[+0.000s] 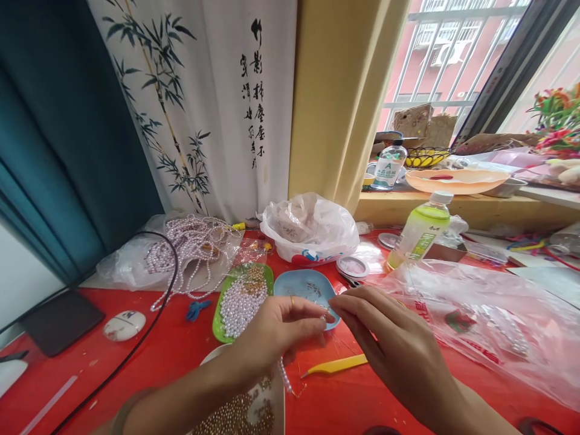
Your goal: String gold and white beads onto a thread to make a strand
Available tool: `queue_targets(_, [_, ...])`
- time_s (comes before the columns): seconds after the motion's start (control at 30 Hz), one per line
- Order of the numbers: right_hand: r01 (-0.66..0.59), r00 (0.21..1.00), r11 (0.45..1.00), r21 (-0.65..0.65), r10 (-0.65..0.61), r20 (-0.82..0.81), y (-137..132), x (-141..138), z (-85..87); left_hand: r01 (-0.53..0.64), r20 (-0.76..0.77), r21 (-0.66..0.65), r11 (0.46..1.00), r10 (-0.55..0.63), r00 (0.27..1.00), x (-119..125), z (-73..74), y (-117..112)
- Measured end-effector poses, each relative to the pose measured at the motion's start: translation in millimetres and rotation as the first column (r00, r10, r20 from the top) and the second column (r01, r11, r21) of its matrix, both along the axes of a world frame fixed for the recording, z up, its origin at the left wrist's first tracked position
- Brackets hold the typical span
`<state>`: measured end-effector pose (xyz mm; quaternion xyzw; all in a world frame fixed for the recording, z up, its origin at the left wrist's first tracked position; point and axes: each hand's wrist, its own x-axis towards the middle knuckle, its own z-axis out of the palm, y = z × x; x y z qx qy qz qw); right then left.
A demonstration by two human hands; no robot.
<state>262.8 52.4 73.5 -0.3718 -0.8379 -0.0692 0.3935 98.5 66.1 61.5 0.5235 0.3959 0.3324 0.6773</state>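
My left hand (278, 329) is closed in a pinch over the red table, holding a short strand of pearl beads (286, 379) that hangs below it. My right hand (385, 338) meets it fingertip to fingertip, pinching something too fine to make out, perhaps a thread. Both hands hover in front of a blue tray (308, 284) and beside a green tray of white pearls (242, 299). A yellow pair of tweezers (338, 364) lies on the table under my hands. A white bowl of small gold beads (240, 411) sits under my left forearm.
Strings of pearls in plastic (190, 248) lie at the back left, a white plastic bag (310, 229) behind the trays, a green drink bottle (419, 232) and a large clear bag (475, 314) at right. A black cable (149, 326) crosses the red table (172, 356). A window sill holds clutter.
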Motion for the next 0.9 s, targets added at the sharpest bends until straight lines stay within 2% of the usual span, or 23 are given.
queue_targets(0.5, [0.030,0.997,0.999,-0.017,-0.032,-0.071,-1.7,-0.3,-1.5,0.077,0.136,-0.006,0.997,-0.075,0.988,-1.4,-3.5,0.3])
queue_targets(0.57, [0.059,0.987,0.995,-0.081,-0.070,-0.147,-3.6,-2.1,-0.5,0.069,0.151,-0.012,0.998,-0.066,0.986,-1.4,-3.7,0.5])
queue_targets(0.6, [0.066,0.979,0.985,-0.157,-0.094,-0.178,-4.6,-3.2,0.0,0.055,0.160,-0.010,0.998,-0.053,0.986,-1.5,-3.8,0.6])
queue_targets(0.67, [0.047,0.970,0.924,-0.379,-0.133,-0.203,-6.0,-5.2,0.5,0.024,0.183,-0.007,1.000,-0.023,0.983,-1.7,-3.8,0.7])
queue_targets(0.7, [0.023,0.968,0.867,-0.498,-0.144,-0.205,-6.3,-6.0,0.4,0.010,0.193,-0.007,1.000,-0.009,0.981,-1.8,-3.7,0.7])
queue_targets(0.8, [-0.098,0.950,0.643,-0.760,-0.166,-0.263,-4.7,-7.8,-0.5,-0.022,0.218,-0.013,1.000,0.024,0.976,-1.2,-3.3,0.3])
queue_targets(0.9, [-0.295,0.896,0.439,-0.849,-0.181,-0.405,-1.1,-10.0,-0.6,-0.049,0.237,-0.007,0.999,0.050,0.970,0.0,-3.2,-0.2])
